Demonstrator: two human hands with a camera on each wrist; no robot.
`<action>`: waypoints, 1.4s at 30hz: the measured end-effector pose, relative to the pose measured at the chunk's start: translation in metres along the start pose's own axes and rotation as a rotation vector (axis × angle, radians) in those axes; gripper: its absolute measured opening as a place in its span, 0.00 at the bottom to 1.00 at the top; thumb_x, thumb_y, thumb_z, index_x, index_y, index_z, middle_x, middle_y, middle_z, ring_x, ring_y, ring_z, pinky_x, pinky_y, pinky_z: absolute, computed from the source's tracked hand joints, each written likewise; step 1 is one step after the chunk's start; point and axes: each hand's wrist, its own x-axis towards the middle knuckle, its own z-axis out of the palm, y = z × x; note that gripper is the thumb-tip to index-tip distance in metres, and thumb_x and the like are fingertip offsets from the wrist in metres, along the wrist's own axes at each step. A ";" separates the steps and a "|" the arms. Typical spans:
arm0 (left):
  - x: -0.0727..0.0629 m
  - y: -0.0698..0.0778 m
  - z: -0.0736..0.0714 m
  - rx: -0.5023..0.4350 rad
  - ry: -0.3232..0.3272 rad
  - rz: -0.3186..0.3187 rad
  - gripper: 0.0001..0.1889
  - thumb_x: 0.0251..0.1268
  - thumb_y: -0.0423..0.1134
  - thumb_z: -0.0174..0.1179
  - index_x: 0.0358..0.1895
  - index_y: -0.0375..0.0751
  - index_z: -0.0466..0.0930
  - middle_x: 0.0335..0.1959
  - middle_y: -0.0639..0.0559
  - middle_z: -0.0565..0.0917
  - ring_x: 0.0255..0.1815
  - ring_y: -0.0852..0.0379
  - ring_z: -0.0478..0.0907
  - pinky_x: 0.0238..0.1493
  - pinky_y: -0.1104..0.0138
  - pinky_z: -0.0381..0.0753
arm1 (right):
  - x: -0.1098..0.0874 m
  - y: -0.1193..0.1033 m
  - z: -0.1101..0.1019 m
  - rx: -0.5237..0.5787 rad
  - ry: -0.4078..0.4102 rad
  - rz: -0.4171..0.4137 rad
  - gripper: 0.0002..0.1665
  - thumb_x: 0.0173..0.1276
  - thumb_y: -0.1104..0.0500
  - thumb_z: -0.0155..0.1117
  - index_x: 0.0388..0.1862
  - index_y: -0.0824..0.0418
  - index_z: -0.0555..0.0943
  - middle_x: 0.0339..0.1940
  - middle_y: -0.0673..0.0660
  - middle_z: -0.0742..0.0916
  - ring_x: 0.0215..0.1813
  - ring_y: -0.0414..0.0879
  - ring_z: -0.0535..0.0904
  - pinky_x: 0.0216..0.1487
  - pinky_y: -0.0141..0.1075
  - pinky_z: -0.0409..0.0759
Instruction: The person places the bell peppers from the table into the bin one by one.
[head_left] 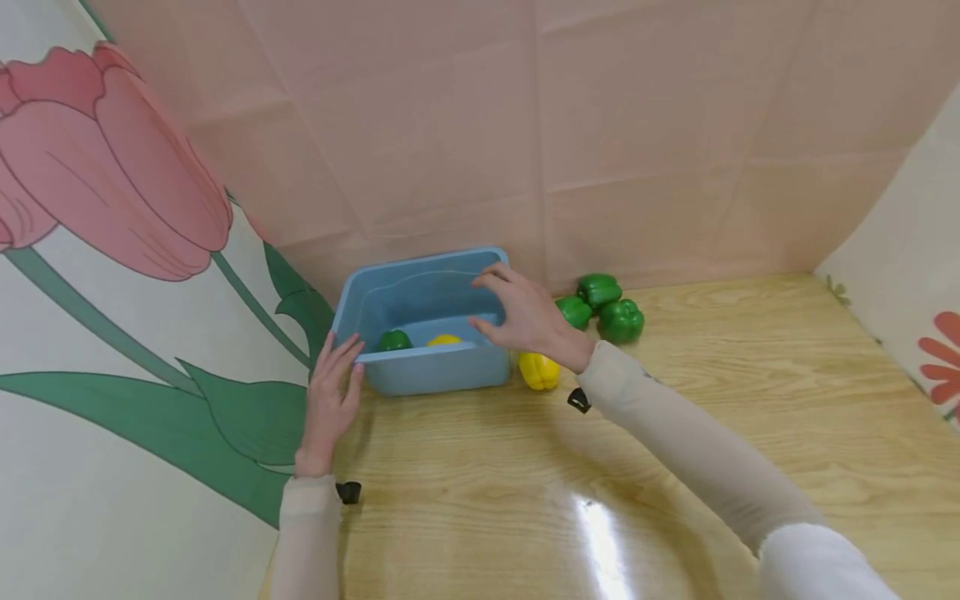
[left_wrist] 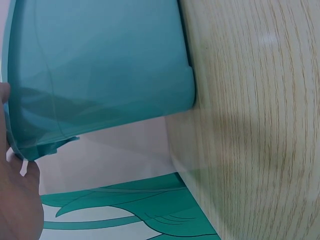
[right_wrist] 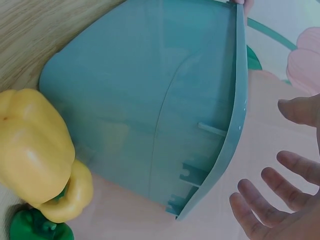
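Note:
My left hand (head_left: 332, 396) rests on the near left corner of a blue plastic bin (head_left: 435, 371), its fingers mostly straight across the rim. Over the bin's right side hangs my right hand (head_left: 521, 312), fingers spread and holding nothing. A green bell pepper (head_left: 395, 340) and a yellow bell pepper (head_left: 445, 340) lie inside the bin, partly hidden by its front wall. Just outside, below my right wrist, sits another yellow pepper (head_left: 538, 372). The right wrist view shows a large yellow pepper (right_wrist: 32, 145) with a second yellow one (right_wrist: 72, 192) behind it.
Several green peppers (head_left: 621, 321) cluster right of the bin on the wooden table (head_left: 465, 483). A pinkish sheet (head_left: 637, 167) hangs behind. On the left stands a wall with a painted tulip (head_left: 127, 158); another patterned wall (head_left: 907, 275) is at the right.

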 end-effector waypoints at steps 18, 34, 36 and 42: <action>0.000 0.002 -0.001 -0.009 0.010 0.007 0.20 0.78 0.29 0.60 0.69 0.37 0.83 0.73 0.40 0.81 0.84 0.29 0.61 0.84 0.36 0.58 | -0.020 0.009 -0.008 0.002 0.032 0.019 0.34 0.68 0.44 0.77 0.68 0.58 0.81 0.70 0.58 0.80 0.61 0.57 0.84 0.59 0.52 0.87; 0.000 0.000 0.000 -0.015 -0.010 -0.010 0.19 0.79 0.30 0.59 0.69 0.37 0.82 0.73 0.40 0.80 0.85 0.31 0.59 0.86 0.39 0.57 | -0.038 0.023 -0.010 -0.007 0.040 0.027 0.36 0.69 0.43 0.75 0.69 0.61 0.81 0.71 0.60 0.80 0.65 0.57 0.82 0.64 0.55 0.85; 0.000 -0.001 0.000 -0.014 -0.008 -0.010 0.19 0.79 0.31 0.60 0.69 0.37 0.82 0.73 0.40 0.80 0.85 0.30 0.59 0.86 0.40 0.57 | -0.040 0.024 -0.010 -0.012 0.040 0.034 0.36 0.69 0.42 0.75 0.69 0.61 0.81 0.71 0.60 0.80 0.64 0.57 0.82 0.64 0.55 0.85; 0.000 0.000 0.001 -0.012 0.012 0.009 0.20 0.78 0.29 0.60 0.69 0.37 0.82 0.72 0.40 0.81 0.83 0.29 0.61 0.85 0.39 0.58 | -0.045 0.026 -0.010 -0.006 0.051 0.039 0.36 0.70 0.43 0.74 0.69 0.62 0.81 0.70 0.61 0.80 0.64 0.58 0.82 0.62 0.56 0.86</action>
